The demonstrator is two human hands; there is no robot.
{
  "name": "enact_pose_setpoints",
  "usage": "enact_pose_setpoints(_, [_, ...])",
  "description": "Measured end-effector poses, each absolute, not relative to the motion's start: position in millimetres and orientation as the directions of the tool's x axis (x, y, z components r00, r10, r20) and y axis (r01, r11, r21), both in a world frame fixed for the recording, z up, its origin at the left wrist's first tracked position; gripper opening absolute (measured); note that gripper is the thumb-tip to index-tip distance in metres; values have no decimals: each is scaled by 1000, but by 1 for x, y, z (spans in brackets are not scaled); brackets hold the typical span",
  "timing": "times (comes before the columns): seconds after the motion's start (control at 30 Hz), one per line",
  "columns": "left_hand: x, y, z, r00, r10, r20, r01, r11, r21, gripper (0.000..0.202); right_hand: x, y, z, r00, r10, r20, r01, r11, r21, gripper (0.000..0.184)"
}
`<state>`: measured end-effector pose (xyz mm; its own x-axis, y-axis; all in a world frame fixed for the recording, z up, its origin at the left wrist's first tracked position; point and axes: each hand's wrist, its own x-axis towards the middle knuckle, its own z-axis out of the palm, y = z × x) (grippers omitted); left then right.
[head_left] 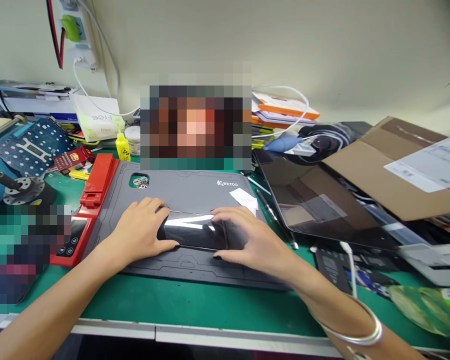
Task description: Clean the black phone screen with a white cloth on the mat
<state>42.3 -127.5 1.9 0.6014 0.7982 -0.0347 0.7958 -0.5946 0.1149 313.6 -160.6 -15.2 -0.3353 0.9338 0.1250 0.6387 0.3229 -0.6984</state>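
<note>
A black phone point(197, 233) lies screen-up and lengthwise on a grey work mat point(187, 187). My left hand point(142, 231) grips the phone's left end, thumb on the near edge and fingers over the far edge. My right hand point(252, 237) holds its right end the same way, thumb on the near edge, fingers curled over the top. A silver bangle point(354, 334) sits on my right wrist. A white slip of paper point(244, 199) lies on the mat just beyond my right fingers.
A red device point(92, 200) borders the mat's left side. A large dark tablet point(315, 200) lies to the right, with tweezers point(275, 217) beside it. Cardboard box point(393, 167) at far right. Yellow bottle point(122, 146), white jar, circuit board point(32, 145) and stacked boxes crowd the back.
</note>
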Motion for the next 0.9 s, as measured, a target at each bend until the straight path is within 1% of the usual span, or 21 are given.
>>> enact_pose_setpoints(0.13, [42, -128, 2, 603, 798, -19, 793, -595, 131, 54, 312, -160, -14, -364, 912, 189, 655, 395, -644, 34])
enact_pose_setpoints(0.33, [40, -127, 3, 599, 801, 0, 790, -590, 165, 56, 313, -159, -13, -384, 875, 295, 659, 484, -577, 33])
enact_pose_setpoints(0.4, [39, -125, 1, 616, 787, 40, 770, -612, 180, 57, 314, -159, -14, -390, 859, 332, 660, 512, -550, 32])
enact_pose_setpoints(0.53, [36, -123, -4, 678, 713, 181, 678, -701, 223, 60, 316, -158, -18, -411, 813, 412, 661, 577, -480, 30])
enact_pose_setpoints(0.63, [35, -123, -6, 694, 673, 256, 628, -740, 241, 55, 316, -158, -19, -415, 794, 444, 665, 597, -448, 29])
enact_pose_setpoints(0.77, [35, -123, -6, 684, 668, 293, 626, -744, 233, 58, 316, -158, -18, -414, 777, 474, 660, 615, -432, 25])
enact_pose_setpoints(0.9, [34, -122, -6, 679, 680, 276, 628, -733, 260, 57, 316, -159, -18, -414, 761, 499, 661, 628, -410, 24])
